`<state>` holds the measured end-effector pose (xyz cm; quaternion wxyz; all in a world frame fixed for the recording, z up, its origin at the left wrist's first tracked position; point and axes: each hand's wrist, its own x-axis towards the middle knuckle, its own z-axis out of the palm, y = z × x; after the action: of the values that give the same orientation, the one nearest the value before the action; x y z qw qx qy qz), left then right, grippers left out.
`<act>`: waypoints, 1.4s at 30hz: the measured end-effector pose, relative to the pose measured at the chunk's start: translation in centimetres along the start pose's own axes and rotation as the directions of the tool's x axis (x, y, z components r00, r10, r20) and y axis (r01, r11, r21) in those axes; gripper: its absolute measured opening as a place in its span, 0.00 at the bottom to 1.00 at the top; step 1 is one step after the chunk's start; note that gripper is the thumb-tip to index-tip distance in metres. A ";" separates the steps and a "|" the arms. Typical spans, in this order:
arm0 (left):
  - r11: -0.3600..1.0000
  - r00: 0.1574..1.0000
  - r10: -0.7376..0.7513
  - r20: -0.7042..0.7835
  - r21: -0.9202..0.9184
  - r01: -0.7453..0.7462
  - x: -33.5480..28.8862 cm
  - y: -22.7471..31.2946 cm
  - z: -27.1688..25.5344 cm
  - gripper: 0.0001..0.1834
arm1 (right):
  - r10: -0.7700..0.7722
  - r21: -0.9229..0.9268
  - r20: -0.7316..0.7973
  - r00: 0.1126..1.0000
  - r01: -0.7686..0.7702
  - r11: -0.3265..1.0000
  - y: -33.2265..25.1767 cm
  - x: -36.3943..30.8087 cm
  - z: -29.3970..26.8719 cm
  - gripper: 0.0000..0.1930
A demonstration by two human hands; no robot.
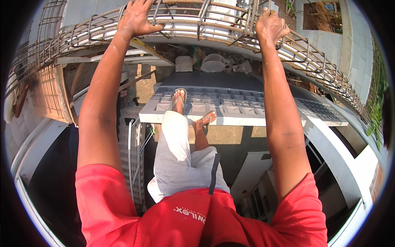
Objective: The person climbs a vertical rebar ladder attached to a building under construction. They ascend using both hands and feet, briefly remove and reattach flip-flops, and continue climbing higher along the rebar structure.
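A long rebar cage (230, 24) of rusty rods tied with bent stirrups runs across the top of the head view, curving down at both sides. Both my arms are stretched out to it. At its upper left, my left hand (138, 19) grips the cage, thumb stretched along a rod and fingertips close to the picture's upper edge. My right hand (271, 26) is closed around the cage farther right, beside a cluster of stirrups; the exact rod inside the fist is hidden.
My sandalled feet stand on a narrow ledge of pale patterned blocks (230, 109), with a drop to the ground below. A white metal railing (133, 160) is at the left. Beyond the ledge lie a dark slab (222, 81) and a white tub (213, 63). A wooden panel (51, 92) leans far left.
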<state>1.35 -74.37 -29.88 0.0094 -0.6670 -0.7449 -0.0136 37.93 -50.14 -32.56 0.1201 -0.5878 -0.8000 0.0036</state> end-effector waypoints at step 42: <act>0.849 0.918 -0.163 0.362 -0.423 0.317 9.3 12.5 -4.1 0.65 | -0.043 -0.037 0.192 0.980 0.051 0.998 0.2 0.4 -2.5 0.28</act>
<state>12.76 -63.93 -25.34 -0.2735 -0.5428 -0.7889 -0.0907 38.50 -50.07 -30.06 0.0303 -0.5682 -0.8213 0.0405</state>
